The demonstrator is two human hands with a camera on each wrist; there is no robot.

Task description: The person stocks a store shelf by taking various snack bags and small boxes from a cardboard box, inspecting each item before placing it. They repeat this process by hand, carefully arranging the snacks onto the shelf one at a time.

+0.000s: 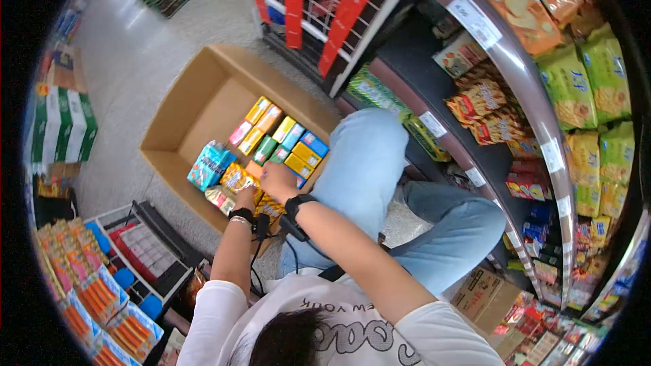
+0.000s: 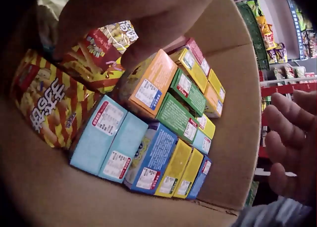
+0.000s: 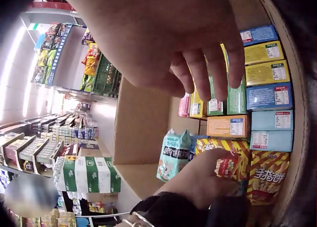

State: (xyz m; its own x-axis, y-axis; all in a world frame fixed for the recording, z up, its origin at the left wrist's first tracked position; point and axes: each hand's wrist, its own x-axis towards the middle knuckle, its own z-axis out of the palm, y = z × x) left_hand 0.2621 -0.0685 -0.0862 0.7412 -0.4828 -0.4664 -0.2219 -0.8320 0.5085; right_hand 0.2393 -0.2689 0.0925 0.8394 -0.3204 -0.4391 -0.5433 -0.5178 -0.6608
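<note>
A large open cardboard box (image 1: 196, 91) holds rows of small snack boxes in yellow, green, orange and blue. Over its near side, my left hand (image 1: 244, 198) grips a red-and-yellow striped snack bag (image 2: 94, 64), thumb on one side and fingers on the other. A second striped bag (image 2: 52, 103) lies next to it, by light blue boxes (image 2: 106, 138). A teal packet (image 3: 173, 155) stands at the bags' other side. My right hand (image 3: 183, 44) hovers above the orange box (image 3: 228, 126) and green boxes, fingers spread loosely and holding nothing.
Shelves with snack bags (image 1: 485, 105) rise close on the right. My bent knee (image 1: 366, 142) is beside the box. A wire rack with red strips (image 1: 295, 0) stands beyond it. At the lower left is a display of packaged snacks (image 1: 102, 298); green-and-white cartons (image 1: 64, 125) are farther back.
</note>
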